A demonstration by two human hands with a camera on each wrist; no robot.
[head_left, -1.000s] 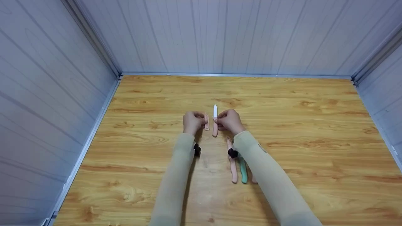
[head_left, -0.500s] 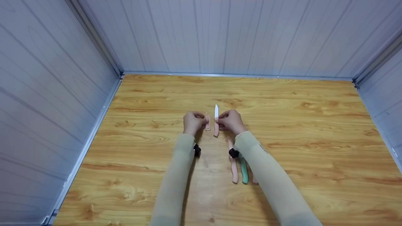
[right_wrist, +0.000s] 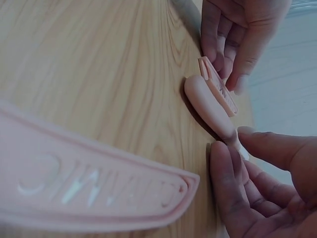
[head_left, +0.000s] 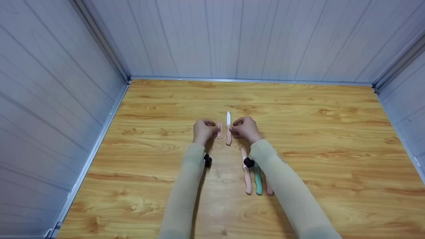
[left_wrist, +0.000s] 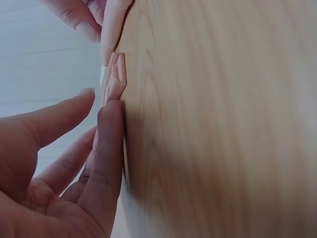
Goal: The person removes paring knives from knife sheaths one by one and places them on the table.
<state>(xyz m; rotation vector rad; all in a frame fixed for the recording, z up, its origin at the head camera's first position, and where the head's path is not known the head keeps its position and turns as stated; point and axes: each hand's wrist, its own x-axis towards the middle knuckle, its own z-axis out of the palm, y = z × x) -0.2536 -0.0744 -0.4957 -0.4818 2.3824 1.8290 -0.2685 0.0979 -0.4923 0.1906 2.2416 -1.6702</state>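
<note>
A small knife [head_left: 228, 135] with a pink handle and white blade lies on the wooden table, its tip pointing away. My right hand [head_left: 246, 128] is beside it, thumb and fingertips right at the handle's blade end, loosely spread. To the knife's left lies a pink blade sheath [head_left: 219, 131], its open end towards me. The fingers of my left hand [head_left: 204, 130] touch the sheath's side. In the left wrist view, the left thumb [left_wrist: 81, 101] stands apart from the sheath. The right wrist view shows the knife handle [right_wrist: 208, 106] alongside the sheath; the blade is mostly hidden there.
Close by my right wrist lie a sheathed pink knife [head_left: 247, 181], a green-handled knife [head_left: 258, 182] and another pink handle [head_left: 269, 188], partly under the right sleeve. Panel walls [head_left: 225, 39] border the table [head_left: 149, 199] at the back and sides.
My right thumb has drawn back from over the knife handle to its edge, and the right hand has shifted slightly right. Knife and sheath stay about where they were.
</note>
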